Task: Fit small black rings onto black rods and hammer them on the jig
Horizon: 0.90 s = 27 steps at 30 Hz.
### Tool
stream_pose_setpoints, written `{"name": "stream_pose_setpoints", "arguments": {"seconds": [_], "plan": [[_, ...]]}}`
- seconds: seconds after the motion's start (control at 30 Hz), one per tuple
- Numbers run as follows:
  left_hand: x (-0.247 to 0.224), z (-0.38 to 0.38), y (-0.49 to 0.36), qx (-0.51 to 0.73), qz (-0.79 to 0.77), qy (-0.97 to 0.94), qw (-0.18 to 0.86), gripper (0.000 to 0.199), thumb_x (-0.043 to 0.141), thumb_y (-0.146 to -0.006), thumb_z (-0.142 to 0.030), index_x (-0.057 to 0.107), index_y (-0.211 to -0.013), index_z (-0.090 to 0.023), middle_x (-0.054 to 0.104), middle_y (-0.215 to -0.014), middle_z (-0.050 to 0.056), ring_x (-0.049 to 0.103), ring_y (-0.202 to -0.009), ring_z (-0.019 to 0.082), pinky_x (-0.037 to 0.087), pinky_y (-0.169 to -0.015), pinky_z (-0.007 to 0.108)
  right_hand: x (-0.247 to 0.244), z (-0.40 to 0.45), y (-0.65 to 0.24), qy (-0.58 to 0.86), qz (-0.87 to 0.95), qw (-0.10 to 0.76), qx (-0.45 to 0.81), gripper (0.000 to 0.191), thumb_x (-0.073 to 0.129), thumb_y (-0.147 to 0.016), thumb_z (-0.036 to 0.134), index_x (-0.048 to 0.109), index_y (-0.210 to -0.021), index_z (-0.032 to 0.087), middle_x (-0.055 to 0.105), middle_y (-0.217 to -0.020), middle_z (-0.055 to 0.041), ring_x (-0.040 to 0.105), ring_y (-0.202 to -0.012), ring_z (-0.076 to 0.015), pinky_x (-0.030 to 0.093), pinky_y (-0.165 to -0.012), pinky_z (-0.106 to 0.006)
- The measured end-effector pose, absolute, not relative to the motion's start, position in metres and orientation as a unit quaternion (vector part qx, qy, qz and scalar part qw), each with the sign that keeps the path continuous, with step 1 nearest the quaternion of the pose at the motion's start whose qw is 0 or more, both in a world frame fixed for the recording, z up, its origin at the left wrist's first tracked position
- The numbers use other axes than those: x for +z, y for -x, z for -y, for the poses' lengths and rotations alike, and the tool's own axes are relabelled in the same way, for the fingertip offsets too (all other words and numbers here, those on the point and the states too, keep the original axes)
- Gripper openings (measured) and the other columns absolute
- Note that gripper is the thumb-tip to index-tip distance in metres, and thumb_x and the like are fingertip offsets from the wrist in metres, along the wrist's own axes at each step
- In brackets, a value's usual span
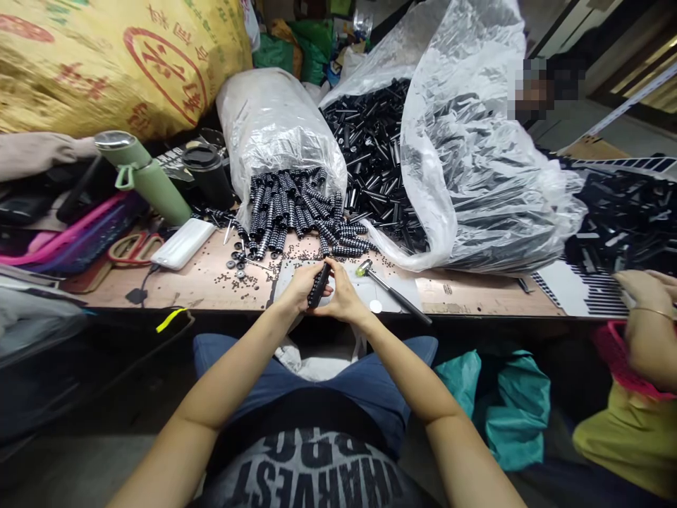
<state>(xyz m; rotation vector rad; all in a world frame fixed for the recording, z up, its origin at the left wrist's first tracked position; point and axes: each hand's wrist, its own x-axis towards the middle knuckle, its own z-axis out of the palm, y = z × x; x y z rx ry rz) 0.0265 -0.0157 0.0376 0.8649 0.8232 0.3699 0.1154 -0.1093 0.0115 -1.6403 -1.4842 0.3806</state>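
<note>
Worktop (460, 296): one, running left to right under the grip. Yellow sack (106, 63): one, beyond and well to the left of the grip. Clear bags: two. The larger (476, 204) lies beyond and right of the grip, gaping, filled with smooth black parts (375, 155), too many to count. The smaller (275, 120) lies beyond the grip and slightly left, spilling studded rods (269, 212) towards it; many, overlapping, no reliable count. Co-worker's hand (635, 286): one clearly seen, far right of the grip, beside a heap of dark pieces (618, 212).

Left of the grip, well apart: one green flask (159, 187), tilted; one black cup (206, 169); one white device (183, 243) with a cable; one pair of red-handled scissors (142, 247). Pale board (405, 282): one, under the grip. Hammer (391, 289): one, just right of the grip, its handle end over the near edge.

Black rod (318, 286): one, inside the grip above the board, slanted, far end leaning right. Left hand (299, 286) and right hand (343, 295) are both closed on it, from either side; little gap visible. White disc (375, 306): one, near right of the grip. Tiny dark rings (233, 279): dozens, scattered left of the grip.
</note>
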Motion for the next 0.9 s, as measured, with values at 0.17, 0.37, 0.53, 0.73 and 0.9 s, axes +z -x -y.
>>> {"name": "stream_pose_setpoints", "arguments": {"seconds": [0.17,0.37,0.53,0.73,0.9], "plan": [[0.009,0.025,-0.033,0.196,-0.340,-0.611,0.687,0.029,0.051,-0.087,-0.028,0.065,-0.108,-0.012,0.062,-0.082,0.008,0.062,-0.070,0.018,0.054,-0.072,0.035,-0.006,0.117,-0.121,0.723,0.570,0.382,0.087,0.104,0.079,-0.052,0.030,0.027,-0.140,0.010,0.041,-0.135,-0.0204,0.039,-0.128,-0.0338,0.033,-0.110,-0.050],[-0.035,0.039,-0.041,0.176,-0.219,-0.908,0.311,0.050,0.057,-0.081,-0.013,0.053,-0.130,-0.014,0.057,-0.099,0.012,0.056,-0.092,0.022,0.047,-0.086,0.036,-0.038,0.135,-0.141,0.787,0.544,0.289,0.030,0.084,0.068,-0.068,0.025,0.028,-0.140,0.010,0.041,-0.136,-0.0218,0.039,-0.128,-0.0348,0.034,-0.106,-0.052],[-0.050,0.023,-0.033,0.180,-0.102,-0.970,0.129,0.038,0.043,-0.090,-0.011,0.056,-0.125,-0.015,0.063,-0.100,0.012,0.056,-0.088,0.022,0.044,-0.081,0.038,-0.024,0.186,-0.194,0.914,0.384,0.108,-0.068,0.046,0.062,-0.084,0.038,0.053,-0.118,0.009,0.054,-0.119,-0.0226,0.048,-0.113,-0.0351,0.043,-0.089,-0.047],[-0.051,0.018,-0.024,0.205,-0.093,-0.974,0.032,0.039,0.042,-0.091,-0.011,0.055,-0.127,-0.020,0.066,-0.107,0.011,0.056,-0.097,0.024,0.035,-0.090,0.046,-0.002,0.220,-0.192,0.923,0.367,0.110,0.039,0.028,0.036,-0.099,0.036,0.055,-0.093,0.017,0.065,-0.084,-0.0090,0.061,-0.079,-0.0216,0.039,-0.066,-0.027],[-0.048,0.025,-0.023,0.183,-0.114,-0.976,0.017,0.041,0.037,-0.092,-0.010,0.053,-0.129,-0.020,0.065,-0.111,0.011,0.056,-0.101,0.025,0.035,-0.092,0.048,-0.009,0.228,-0.149,0.908,0.389,0.132,0.082,0.033,0.026,-0.102,0.034,0.052,-0.092,0.017,0.064,-0.071,-0.0048,0.061,-0.062,-0.0175,0.030,-0.056,-0.024]]}}
